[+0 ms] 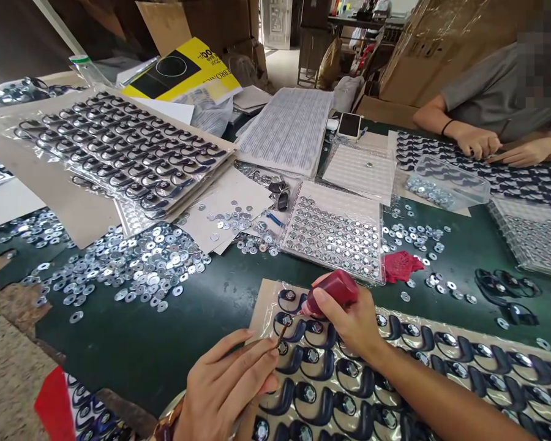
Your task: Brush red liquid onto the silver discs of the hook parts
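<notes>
My right hand (356, 321) is wrapped round a small red squeeze bottle (337, 290), tilted with its nozzle pointing down and left. The nozzle is close to one of the black curved plastic parts (298, 331) with shiny round centres; whether it touches cannot be made out. Several rows of these parts lie under clear film on a brown card (265, 300). My left hand (227, 383) pinches a thin, dark pointed stick (282, 334), its tip at a round centre just below the nozzle. The stick's rear end is hidden by my fingers.
Loose metal washers (151, 263) are heaped at left. A tray of round metal pieces (333, 233) lies ahead, beside a crumpled red cloth (401, 266). Stacked cards of black parts (133, 147) stand back left. Across the table, a co-worker's hands (480, 142) work over another sheet.
</notes>
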`<state>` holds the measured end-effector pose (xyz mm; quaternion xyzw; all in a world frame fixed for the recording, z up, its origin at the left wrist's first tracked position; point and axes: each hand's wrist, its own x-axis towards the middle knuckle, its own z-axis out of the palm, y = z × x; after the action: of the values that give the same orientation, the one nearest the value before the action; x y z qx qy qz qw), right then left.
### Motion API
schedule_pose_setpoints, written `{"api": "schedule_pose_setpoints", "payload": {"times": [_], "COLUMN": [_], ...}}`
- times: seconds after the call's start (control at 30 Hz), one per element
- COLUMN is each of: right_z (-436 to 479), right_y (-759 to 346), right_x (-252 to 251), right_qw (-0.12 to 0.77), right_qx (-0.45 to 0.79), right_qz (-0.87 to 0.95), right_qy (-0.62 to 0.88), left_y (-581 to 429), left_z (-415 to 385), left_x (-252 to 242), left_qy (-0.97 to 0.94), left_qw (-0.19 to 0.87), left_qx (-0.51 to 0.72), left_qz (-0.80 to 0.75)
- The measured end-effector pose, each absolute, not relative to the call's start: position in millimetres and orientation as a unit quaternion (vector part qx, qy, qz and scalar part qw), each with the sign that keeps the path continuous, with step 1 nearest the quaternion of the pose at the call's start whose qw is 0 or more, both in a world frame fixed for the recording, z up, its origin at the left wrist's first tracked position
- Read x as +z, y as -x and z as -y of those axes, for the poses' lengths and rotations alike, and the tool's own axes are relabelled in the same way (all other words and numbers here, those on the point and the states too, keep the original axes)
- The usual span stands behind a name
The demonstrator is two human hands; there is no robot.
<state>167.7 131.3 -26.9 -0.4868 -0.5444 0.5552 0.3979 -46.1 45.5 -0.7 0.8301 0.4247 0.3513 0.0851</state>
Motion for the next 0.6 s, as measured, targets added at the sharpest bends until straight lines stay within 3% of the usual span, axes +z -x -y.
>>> {"api": "schedule_pose_setpoints", "payload": {"times": [0.37, 0.6], "right_z": [-134, -135], "right_y": [-165, -163], "right_x": [-24, -14], "right_qw": [0.374, 0.377], "right_qx": [0.550, 0.476], "right_qz": [0.556, 0.613], "right_qy": [0.498, 0.505], "left_y": [44, 45], "left_z": [-46, -46], "left_x": [-2, -1], "left_qy": [-0.823, -0.825], "left_qw": [0.090, 0.089], "left_qx": [0.353, 0.358], "left_qz": [-0.436, -0.428]}}
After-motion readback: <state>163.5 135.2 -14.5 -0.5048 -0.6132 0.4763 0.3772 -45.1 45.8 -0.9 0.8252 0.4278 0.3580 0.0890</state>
